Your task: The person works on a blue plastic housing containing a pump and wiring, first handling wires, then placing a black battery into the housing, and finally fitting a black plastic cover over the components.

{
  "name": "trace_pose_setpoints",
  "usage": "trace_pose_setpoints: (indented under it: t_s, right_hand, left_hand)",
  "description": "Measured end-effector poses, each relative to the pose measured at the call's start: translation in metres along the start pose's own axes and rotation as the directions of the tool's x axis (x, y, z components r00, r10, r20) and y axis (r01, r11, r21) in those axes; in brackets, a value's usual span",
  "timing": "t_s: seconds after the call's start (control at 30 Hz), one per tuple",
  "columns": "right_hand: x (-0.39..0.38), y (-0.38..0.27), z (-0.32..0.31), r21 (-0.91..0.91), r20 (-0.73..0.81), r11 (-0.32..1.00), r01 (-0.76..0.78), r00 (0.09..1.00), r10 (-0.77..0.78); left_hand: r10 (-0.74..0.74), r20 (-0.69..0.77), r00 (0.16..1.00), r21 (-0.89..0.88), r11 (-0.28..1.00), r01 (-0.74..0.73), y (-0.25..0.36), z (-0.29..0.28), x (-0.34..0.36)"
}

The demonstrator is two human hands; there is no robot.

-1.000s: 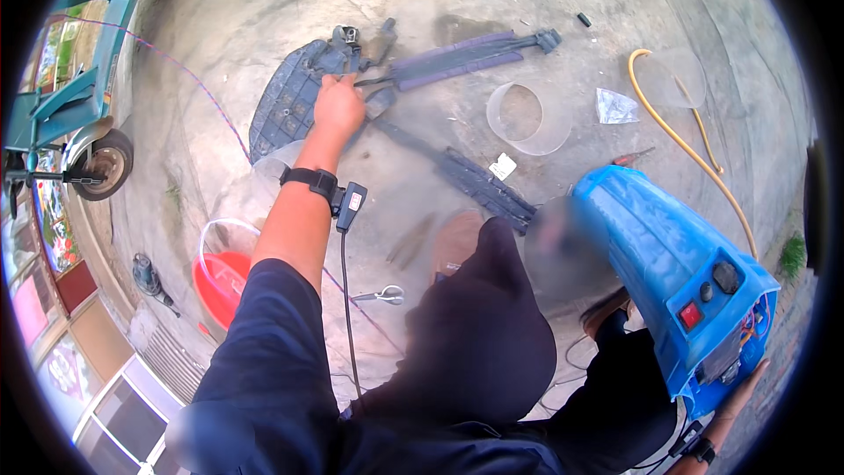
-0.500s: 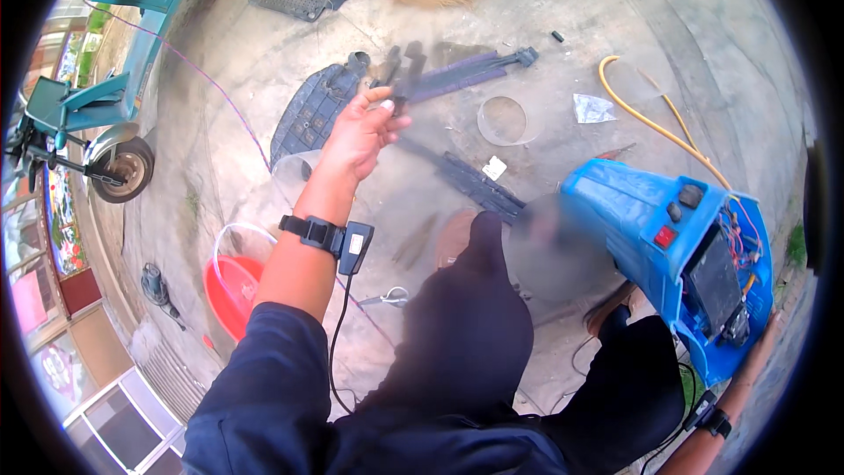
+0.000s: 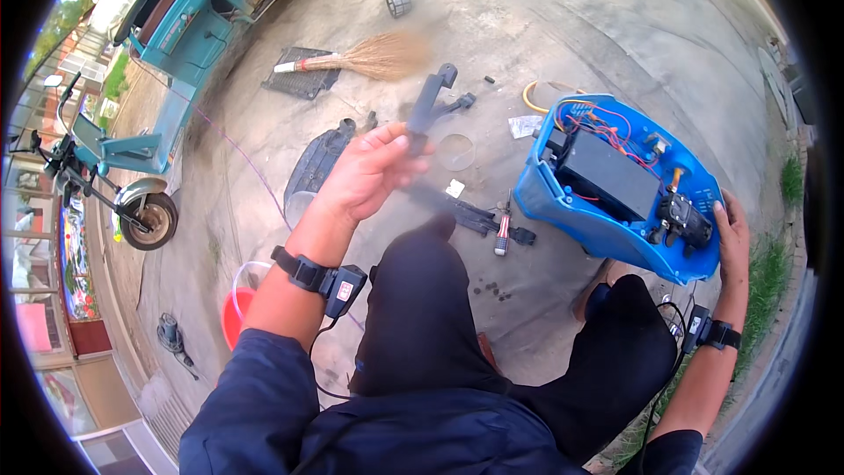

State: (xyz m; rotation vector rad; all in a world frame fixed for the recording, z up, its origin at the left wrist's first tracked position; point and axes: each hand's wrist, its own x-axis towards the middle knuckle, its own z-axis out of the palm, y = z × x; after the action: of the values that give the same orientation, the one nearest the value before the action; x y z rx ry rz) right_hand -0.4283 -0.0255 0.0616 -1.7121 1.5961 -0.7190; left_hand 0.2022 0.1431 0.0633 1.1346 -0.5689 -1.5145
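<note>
Pinched in the fingers of my left hand is a long dark plastic piece with a knobbed end, partly blurred. My right hand grips the right rim of a blue plastic housing, held tilted above the ground by my right knee. Its open side faces up. Inside sit a black box like a battery, a tangle of red and yellow wires and a small black pump-like part. My right thumb shows on the rim; the other fingers are partly hidden.
On the concrete lie a straw broom, a dark ribbed panel, black strips, a screwdriver and a clear ring. A red basin and a power tool are left. A teal tricycle stands far left.
The blue housing has turned, so its wired inside now faces up, and my right hand has risen with it. My left hand still holds the dark piece. The view has shifted.
</note>
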Motion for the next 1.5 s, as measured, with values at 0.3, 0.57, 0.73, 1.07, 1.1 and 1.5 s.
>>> trace_pose_setpoints:
  t_s: [0.3,0.57,0.73,1.07,1.1,1.5]
  right_hand:
    - [-0.02,0.005,0.004,0.068,-0.042,0.995,-0.067,0.997,0.07]
    - [-0.028,-0.007,0.007,0.099,-0.003,0.991,-0.094,0.996,0.094]
    - [-0.031,-0.006,0.011,0.031,-0.016,0.993,-0.112,0.993,0.113]
    - [-0.015,-0.027,-0.005,-0.009,-0.095,0.999,0.037,0.995,-0.038]
    - [-0.012,-0.039,-0.008,-0.089,-0.105,0.995,0.048,0.993,-0.058]
    - [-0.01,-0.183,0.116,-0.039,0.054,0.924,0.38,0.924,-0.378]
  left_hand:
    - [0.167,0.05,0.985,0.251,0.952,-0.174,0.049,0.077,-0.004]
    - [0.503,0.268,0.821,0.587,0.591,-0.554,0.021,0.125,0.034]
    - [0.086,0.154,0.984,0.689,0.705,-0.169,0.003,0.113,0.051]
    - [0.364,0.261,0.894,0.278,0.859,-0.431,0.05,0.171,0.052]
    - [0.391,0.27,0.88,0.221,0.864,-0.452,0.052,0.176,0.055]
    - [0.428,0.223,0.876,0.064,0.89,-0.451,0.021,0.191,0.086]
